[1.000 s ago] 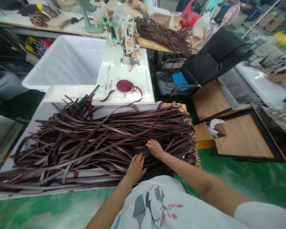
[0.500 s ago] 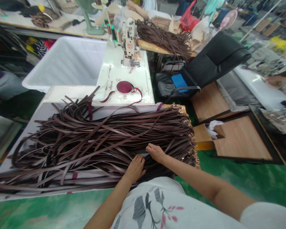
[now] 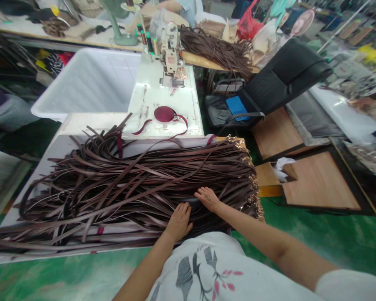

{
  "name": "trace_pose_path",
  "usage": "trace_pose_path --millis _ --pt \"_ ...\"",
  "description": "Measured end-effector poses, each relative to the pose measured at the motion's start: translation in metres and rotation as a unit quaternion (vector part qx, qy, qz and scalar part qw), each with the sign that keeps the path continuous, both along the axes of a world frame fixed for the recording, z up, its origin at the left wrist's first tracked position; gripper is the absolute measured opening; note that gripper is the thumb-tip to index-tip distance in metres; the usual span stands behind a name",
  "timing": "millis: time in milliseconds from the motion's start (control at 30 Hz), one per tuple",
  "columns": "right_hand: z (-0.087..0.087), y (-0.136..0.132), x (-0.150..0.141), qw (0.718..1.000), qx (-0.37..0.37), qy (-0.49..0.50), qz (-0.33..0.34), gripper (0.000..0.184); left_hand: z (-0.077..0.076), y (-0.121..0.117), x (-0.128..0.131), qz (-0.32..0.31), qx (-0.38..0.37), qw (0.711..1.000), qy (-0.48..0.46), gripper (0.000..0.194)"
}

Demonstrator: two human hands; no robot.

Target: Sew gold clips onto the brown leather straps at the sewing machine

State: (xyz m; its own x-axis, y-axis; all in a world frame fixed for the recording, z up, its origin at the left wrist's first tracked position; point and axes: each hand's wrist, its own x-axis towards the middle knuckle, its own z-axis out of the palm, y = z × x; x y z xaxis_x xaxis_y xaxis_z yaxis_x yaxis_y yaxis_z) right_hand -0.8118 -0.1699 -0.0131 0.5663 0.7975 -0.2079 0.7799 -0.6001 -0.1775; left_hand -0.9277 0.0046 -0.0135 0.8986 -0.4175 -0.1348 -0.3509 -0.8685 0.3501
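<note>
A thick layer of long, flat brown straps (image 3: pixel 134 177) covers the white table. Small gold-coloured clasps (image 3: pixel 255 196) line their right ends. My left hand (image 3: pixel 180 220) lies over the near straps, its fingers bent round some of them and the thumb on the near side. To its right and slightly farther off, my right hand (image 3: pixel 208 198) rests on the straps with fingers pointing left and a little apart. A narrow grey gap shows among the straps between both hands. The right palm's underside is hidden.
Beyond the straps stands a sewing machine (image 3: pixel 171 54), with a dark red tape roll (image 3: pixel 163 114) on its table. A white bin (image 3: pixel 87 83) stands left of it and a black chair (image 3: pixel 288 79) right. Another person's arm (image 3: pixel 171 6) shows at the back.
My right hand has shifted slightly right, and the grey gap between the hands looks a little wider. My left hand stays nearly in place. The other person's arm at the back has moved.
</note>
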Motion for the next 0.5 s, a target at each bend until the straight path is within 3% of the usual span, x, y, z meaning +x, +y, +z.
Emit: trace_pose_path --millis 233,500 --pt "-0.008 0.001 -0.007 0.993 0.008 0.070 0.092 0.018 0.003 0.000 0.004 -0.024 -0.009 1.000 -0.012 0.053" --pt "-0.014 0.005 -0.009 0.995 0.016 0.073 0.067 0.011 0.000 -0.002 0.007 -0.024 -0.007 1.000 -0.004 0.043"
